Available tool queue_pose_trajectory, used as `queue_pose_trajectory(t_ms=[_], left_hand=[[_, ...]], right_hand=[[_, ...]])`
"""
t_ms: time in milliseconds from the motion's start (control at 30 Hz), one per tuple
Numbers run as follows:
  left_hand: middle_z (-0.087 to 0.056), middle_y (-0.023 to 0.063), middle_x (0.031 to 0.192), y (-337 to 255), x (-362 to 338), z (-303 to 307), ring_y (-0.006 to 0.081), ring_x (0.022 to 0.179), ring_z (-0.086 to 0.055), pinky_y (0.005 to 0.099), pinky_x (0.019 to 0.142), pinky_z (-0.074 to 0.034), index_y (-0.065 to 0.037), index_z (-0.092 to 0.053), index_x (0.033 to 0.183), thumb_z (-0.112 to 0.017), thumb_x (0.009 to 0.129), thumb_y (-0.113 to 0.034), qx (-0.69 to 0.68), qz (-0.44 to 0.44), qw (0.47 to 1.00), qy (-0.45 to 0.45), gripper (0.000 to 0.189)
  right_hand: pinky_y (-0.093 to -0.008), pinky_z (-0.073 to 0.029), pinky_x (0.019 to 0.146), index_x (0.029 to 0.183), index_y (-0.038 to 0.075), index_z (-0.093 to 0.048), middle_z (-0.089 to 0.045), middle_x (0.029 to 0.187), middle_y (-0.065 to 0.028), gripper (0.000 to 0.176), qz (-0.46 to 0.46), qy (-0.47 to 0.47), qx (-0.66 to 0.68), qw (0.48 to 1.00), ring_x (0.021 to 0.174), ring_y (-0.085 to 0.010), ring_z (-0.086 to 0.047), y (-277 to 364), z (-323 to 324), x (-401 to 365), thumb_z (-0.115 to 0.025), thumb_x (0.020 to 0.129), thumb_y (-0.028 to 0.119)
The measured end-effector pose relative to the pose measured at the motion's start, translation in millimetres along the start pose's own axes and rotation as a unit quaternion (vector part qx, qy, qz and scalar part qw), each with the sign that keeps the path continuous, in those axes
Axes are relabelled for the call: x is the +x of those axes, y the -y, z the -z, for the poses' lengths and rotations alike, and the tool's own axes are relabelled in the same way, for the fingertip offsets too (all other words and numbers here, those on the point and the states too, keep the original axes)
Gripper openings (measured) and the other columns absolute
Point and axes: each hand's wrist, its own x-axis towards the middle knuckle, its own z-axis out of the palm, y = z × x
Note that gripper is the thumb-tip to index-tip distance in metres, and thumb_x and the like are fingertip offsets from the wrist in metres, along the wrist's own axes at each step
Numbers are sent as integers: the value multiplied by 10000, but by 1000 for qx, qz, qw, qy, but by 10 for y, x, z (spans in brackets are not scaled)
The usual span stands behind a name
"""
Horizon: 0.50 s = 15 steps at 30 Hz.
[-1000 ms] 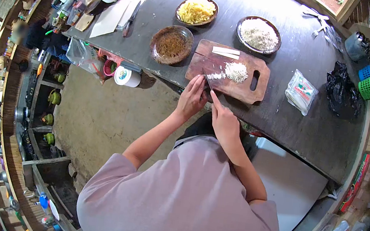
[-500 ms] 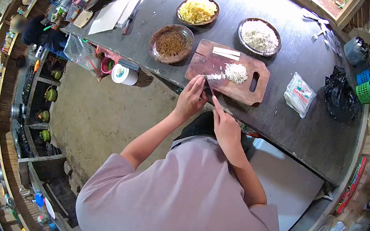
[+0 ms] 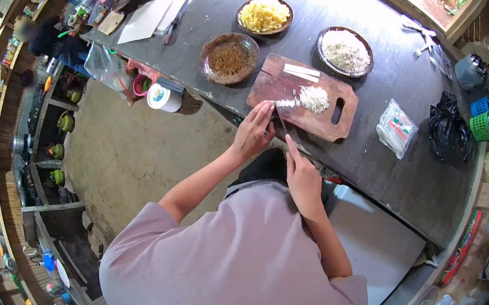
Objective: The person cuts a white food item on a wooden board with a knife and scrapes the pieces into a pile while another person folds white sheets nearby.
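A wooden cutting board [image 3: 275, 84] with a slot handle lies at the table's front edge. On it are a small heap of thin white pieces [image 3: 314, 99] and a few pale strips [image 3: 301, 72] near the back. My right hand [image 3: 304, 171] is closed round the handle of a knife [image 3: 281, 120], its blade at the board's front left by the cut pieces. My left hand [image 3: 254, 130] presses its fingers together at the board's front left edge, beside the blade; what lies under the fingertips is too small to name.
Behind the board stand a brown plate [image 3: 205, 68], a bowl of yellow pieces [image 3: 238, 16] and a bowl of whitish food [image 3: 319, 46]. To the right lie a white plastic packet [image 3: 396, 129] and a black bag [image 3: 449, 127]. Another person [image 3: 43, 41] is at the far left.
The view has shifted slightly. My right hand and the knife have moved a little toward my body; my left hand stays at the board's front left edge.
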Motion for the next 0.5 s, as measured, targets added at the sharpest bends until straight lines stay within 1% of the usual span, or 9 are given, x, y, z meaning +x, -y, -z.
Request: queue_pose_trajectory(t_ms=[100,200,267,300,367,500], left_hand=[[-544,247,1416,-8,-18,-2,383,1364,-526,435,1171,-446,172,-562,1329,-671,861,-88,-4,-2,1000,-1,547],[-545,248,1405,-17,-15,7,382,1356,-530,435,1164,-449,170,-564,1324,-670,861,-82,-17,15,1000,1,537],[-529,228,1438,23,-25,6,397,1382,-500,438,1162,-446,139,-546,1368,-720,850,-113,-25,12,999,17,603],[-529,228,1438,28,-10,18,397,1382,-500,438,1162,-446,139,-546,1368,-720,850,-113,-25,12,999,18,603],[-546,248,1388,8,14,44,395,1342,-531,437,1154,-455,169,-551,1327,-678,858,-87,-5,-12,1000,11,550],[-538,244,1395,-3,-11,29,396,1352,-522,435,1158,-452,169,-539,1341,-690,851,-93,-13,-1,1000,10,576]], right_hand=[[-531,-594,622,1570,361,-462,-695,761,-197,490,2,-11,24,1000,686,-409,-714,32,-5,26,-525,1084,333],[-522,-594,613,1570,372,-465,-694,756,-187,494,-8,-2,0,1000,685,-398,-716,168,-17,280,-532,1081,331],[-519,-591,609,1557,371,-485,-691,752,-180,480,-12,7,-18,1000,686,-392,-717,214,-27,320,-534,1082,327],[-519,-591,609,1557,371,-485,-691,752,-180,480,-12,7,-18,1000,686,-392,-717,189,-10,264,-534,1082,327],[-526,-589,612,1548,360,-495,-691,755,-180,466,3,-14,-3,1000,696,-396,-719,73,50,37,-527,1085,327],[-526,-589,611,1546,356,-497,-691,758,-179,460,5,-14,20,1000,692,-401,-717,29,9,-18,-521,1087,332]])
